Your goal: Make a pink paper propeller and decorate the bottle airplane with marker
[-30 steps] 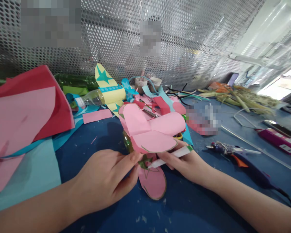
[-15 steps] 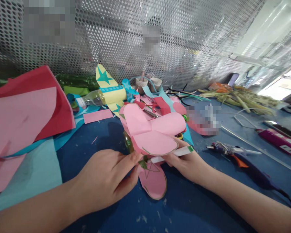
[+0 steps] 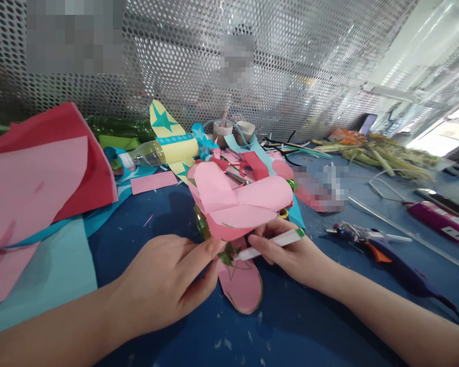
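A pink paper craft [image 3: 214, 191] with rounded, petal-like flaps is at the centre, partly over a green bottle [image 3: 201, 221]. Its lowest flap [image 3: 244, 291] hangs towards me and carries a drawn star outline. My left hand [image 3: 172, 280] pinches a small dark green leaf-like piece [image 3: 226, 254] against this flap. In my right hand [image 3: 290, 250] is a white marker with a green end [image 3: 271, 243], held like a pen. Its tip touches or nearly touches the flap beside the green piece. The right fingers are under the front flap, which hides some of them.
Pink and red paper sheets [image 3: 87, 168] lie at left. Behind are a yellow-wrapped plastic bottle [image 3: 181, 149] with star cut-outs and paper scraps [image 3: 254, 163]. A glue gun [image 3: 390, 260], glue stick [image 3: 413, 234] and purple box [image 3: 439, 219] lie at right. Perforated metal [image 3: 168, 71] stands behind.
My right hand has shifted slightly, its fingers now bent more around the marker. The marker tip is a little lower, and the front pink flap is tilted up. My left hand stays put.
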`<state>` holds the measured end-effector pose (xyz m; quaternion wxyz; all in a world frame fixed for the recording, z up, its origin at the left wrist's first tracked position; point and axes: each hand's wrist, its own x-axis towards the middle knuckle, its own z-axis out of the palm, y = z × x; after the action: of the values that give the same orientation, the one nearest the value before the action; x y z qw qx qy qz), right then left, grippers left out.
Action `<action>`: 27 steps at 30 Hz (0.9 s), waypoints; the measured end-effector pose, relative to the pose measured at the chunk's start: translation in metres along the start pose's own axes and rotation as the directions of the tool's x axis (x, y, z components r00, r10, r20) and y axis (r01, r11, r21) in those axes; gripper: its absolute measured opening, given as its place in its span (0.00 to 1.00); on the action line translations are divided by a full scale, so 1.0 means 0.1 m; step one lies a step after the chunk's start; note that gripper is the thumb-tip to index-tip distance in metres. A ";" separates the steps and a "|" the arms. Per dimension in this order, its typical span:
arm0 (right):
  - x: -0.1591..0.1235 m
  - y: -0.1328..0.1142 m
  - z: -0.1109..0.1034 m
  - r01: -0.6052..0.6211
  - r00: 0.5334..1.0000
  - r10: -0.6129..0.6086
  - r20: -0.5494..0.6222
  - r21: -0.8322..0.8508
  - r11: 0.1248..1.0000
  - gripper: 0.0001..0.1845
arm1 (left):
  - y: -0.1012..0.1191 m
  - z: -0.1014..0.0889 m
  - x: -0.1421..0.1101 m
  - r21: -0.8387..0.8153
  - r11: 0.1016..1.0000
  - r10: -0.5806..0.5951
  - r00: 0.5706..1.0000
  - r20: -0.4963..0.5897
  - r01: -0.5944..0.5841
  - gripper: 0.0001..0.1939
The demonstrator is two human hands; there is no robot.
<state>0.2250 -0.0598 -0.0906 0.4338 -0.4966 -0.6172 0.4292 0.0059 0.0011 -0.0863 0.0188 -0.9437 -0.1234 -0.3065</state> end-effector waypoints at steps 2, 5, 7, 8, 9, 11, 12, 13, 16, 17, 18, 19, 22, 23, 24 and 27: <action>0.00 0.00 0.00 0.000 1.000 0.000 -0.014 0.000 1.000 0.16 | 0.00 0.00 0.00 -0.003 1.000 -0.002 1.000 -0.004 0.002 0.11; 0.00 -0.01 0.00 0.008 1.000 -0.008 -0.025 0.005 1.000 0.15 | 0.01 -0.01 -0.01 0.011 1.000 0.008 1.000 -0.017 -0.008 0.11; 0.00 -0.01 0.01 0.008 1.000 -0.008 -0.006 0.004 1.000 0.16 | 0.01 0.00 -0.02 0.026 0.999 0.027 0.999 -0.045 -0.026 0.11; 0.00 -0.01 0.01 0.007 1.000 -0.007 -0.005 0.002 1.000 0.16 | 0.00 0.00 -0.03 0.030 0.999 0.032 0.998 -0.046 -0.031 0.11; 0.01 -0.01 0.01 0.007 1.000 -0.007 -0.009 0.000 1.000 0.16 | 0.00 0.00 -0.03 0.032 0.999 0.033 0.998 -0.047 -0.031 0.11; 0.01 -0.01 0.01 0.007 1.000 -0.007 -0.022 -0.003 1.000 0.16 | 0.00 0.01 -0.03 0.029 0.999 0.024 0.999 -0.036 -0.023 0.11; 0.01 -0.01 0.01 0.006 1.000 -0.006 -0.019 -0.005 1.000 0.16 | 0.00 0.01 -0.02 0.031 0.999 0.024 0.999 -0.039 -0.022 0.11; 0.01 -0.01 0.01 0.007 1.000 -0.007 -0.012 -0.005 1.000 0.16 | 0.00 0.01 -0.02 0.035 0.999 0.030 0.998 -0.050 -0.029 0.10; 0.01 -0.02 0.01 0.021 1.000 -0.021 -0.002 -0.003 1.000 0.15 | 0.00 0.02 0.00 0.060 0.997 0.059 0.994 -0.097 -0.054 0.09; 0.01 -0.02 0.01 0.025 1.000 -0.025 -0.007 -0.002 1.000 0.15 | 0.00 0.02 0.01 0.067 0.996 0.063 0.993 -0.104 -0.056 0.09; 0.01 -0.03 0.00 0.023 1.000 -0.023 -0.007 0.000 1.000 0.14 | 0.00 0.02 0.00 0.070 0.996 0.061 0.993 -0.103 -0.053 0.08; 0.00 -0.03 0.00 0.016 1.000 -0.016 -0.004 0.000 1.000 0.14 | 0.00 0.03 0.00 0.071 0.996 0.056 0.993 -0.102 -0.049 0.08; 0.00 -0.04 0.00 0.009 1.000 -0.009 -0.008 -0.005 1.000 0.13 | -0.01 0.03 -0.02 0.070 0.997 0.053 0.994 -0.098 -0.046 0.08; 0.00 -0.04 0.00 0.014 1.000 -0.015 -0.017 -0.008 1.000 0.12 | -0.01 0.02 -0.02 0.068 0.997 0.050 0.994 -0.096 -0.044 0.08; 0.00 -0.04 0.00 0.020 0.999 -0.020 -0.027 -0.013 1.000 0.12 | -0.01 0.02 -0.03 0.067 0.997 0.046 0.995 -0.093 -0.040 0.08; 0.00 -0.03 0.00 0.014 0.999 -0.016 -0.047 -0.035 0.999 0.13 | -0.01 0.02 -0.03 0.051 0.998 0.040 0.996 -0.084 -0.036 0.08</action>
<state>0.2246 -0.0605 -0.0878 0.4426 -0.5094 -0.6180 0.4034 0.0048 0.0018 -0.0899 0.0533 -0.9312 -0.1122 -0.3428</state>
